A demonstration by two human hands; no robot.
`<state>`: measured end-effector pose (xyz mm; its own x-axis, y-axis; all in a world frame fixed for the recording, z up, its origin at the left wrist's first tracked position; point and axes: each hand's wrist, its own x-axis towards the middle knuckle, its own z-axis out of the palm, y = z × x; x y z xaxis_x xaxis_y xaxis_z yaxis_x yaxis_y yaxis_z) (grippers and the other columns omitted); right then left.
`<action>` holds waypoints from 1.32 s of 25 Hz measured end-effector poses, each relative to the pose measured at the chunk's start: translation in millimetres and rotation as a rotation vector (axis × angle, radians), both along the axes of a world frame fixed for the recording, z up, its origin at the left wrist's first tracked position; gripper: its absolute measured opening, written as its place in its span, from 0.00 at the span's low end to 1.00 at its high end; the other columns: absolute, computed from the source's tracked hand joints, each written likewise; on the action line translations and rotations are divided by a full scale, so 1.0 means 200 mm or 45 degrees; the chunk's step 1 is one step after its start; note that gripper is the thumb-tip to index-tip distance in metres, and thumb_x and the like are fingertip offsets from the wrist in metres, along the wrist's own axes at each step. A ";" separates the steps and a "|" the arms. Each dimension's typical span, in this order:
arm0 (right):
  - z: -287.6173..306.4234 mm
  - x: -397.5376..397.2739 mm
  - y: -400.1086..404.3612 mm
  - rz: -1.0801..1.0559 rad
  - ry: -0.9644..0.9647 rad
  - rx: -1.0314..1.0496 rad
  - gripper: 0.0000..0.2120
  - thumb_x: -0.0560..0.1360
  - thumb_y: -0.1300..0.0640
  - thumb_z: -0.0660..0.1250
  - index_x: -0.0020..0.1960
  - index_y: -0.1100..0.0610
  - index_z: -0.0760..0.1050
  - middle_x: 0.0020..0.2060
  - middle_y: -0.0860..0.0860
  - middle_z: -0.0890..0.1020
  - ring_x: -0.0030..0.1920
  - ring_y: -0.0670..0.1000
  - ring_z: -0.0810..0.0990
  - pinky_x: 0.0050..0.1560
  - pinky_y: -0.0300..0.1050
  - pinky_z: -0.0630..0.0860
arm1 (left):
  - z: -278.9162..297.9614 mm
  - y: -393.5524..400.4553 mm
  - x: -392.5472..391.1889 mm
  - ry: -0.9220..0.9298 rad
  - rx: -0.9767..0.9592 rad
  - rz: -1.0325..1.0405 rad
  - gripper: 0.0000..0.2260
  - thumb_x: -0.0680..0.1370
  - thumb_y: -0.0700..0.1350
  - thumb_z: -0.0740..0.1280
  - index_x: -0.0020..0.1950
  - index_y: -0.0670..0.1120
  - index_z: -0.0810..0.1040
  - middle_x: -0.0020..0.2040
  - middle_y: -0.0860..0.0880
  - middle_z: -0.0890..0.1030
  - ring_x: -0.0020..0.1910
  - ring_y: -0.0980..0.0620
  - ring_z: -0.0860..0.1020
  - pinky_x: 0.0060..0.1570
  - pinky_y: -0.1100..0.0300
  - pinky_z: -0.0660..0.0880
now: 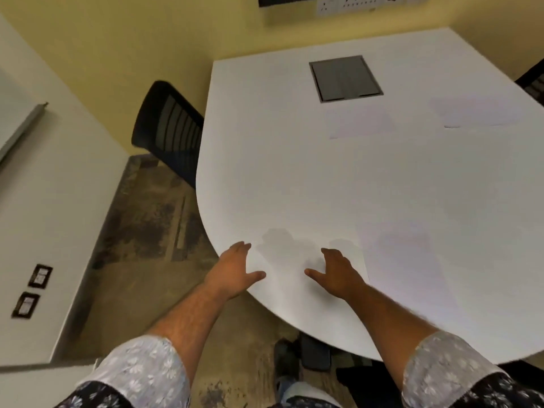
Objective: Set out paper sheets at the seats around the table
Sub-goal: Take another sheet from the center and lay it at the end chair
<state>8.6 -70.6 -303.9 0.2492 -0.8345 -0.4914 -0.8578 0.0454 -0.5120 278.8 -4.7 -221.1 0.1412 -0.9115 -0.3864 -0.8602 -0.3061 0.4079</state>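
The white table (265, 172) has a rounded near end. Three pale paper sheets lie flat on it: one sheet (360, 123) just below the grey hatch, a second sheet (477, 111) at the far right, and a third sheet (412, 266) near me on the right. My left hand (235, 272) is at the table's near left edge, palm down with fingers spread. My right hand (338, 272) hovers over the tabletop beside the near sheet, also spread. Neither hand visibly holds anything. Whether a white sheet lies between my hands I cannot tell.
A black mesh chair (170, 128) is tucked in at the table's left side, and part of another chair (532, 81) shows at the far right. A grey cable hatch (344, 79) is set into the tabletop. A white wall (44, 201) with sockets stands at left.
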 end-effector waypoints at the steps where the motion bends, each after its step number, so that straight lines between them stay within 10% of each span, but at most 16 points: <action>1: 0.02 0.02 -0.08 -0.047 -0.022 -0.013 0.45 0.76 0.32 0.67 0.83 0.55 0.56 0.81 0.54 0.62 0.79 0.59 0.64 0.76 0.57 0.66 | 0.01 -0.10 0.02 -0.017 0.005 -0.024 0.43 0.77 0.61 0.72 0.85 0.46 0.56 0.85 0.47 0.58 0.83 0.46 0.58 0.81 0.51 0.58; 15: 0.13 0.05 -0.68 -0.513 -0.091 -0.145 0.45 0.76 0.33 0.69 0.83 0.54 0.57 0.81 0.53 0.63 0.79 0.57 0.65 0.76 0.54 0.67 | -0.03 -1.22 0.14 -0.076 -0.002 -0.446 0.42 0.79 0.61 0.70 0.86 0.48 0.52 0.86 0.50 0.51 0.85 0.49 0.49 0.80 0.49 0.58; 33: 0.20 0.77 -1.38 -0.855 0.033 -0.175 0.38 0.78 0.36 0.68 0.81 0.50 0.61 0.80 0.47 0.65 0.78 0.52 0.66 0.73 0.50 0.69 | -0.37 -2.51 0.53 0.427 0.104 -0.463 0.32 0.76 0.51 0.77 0.76 0.45 0.71 0.76 0.45 0.72 0.74 0.46 0.72 0.71 0.57 0.67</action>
<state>163.2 -347.5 -264.3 -0.3544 -0.8592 -0.3690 -0.6784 0.5078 -0.5309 384.8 -505.7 -296.1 -0.3239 -0.8436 -0.4283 -0.7429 -0.0535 0.6672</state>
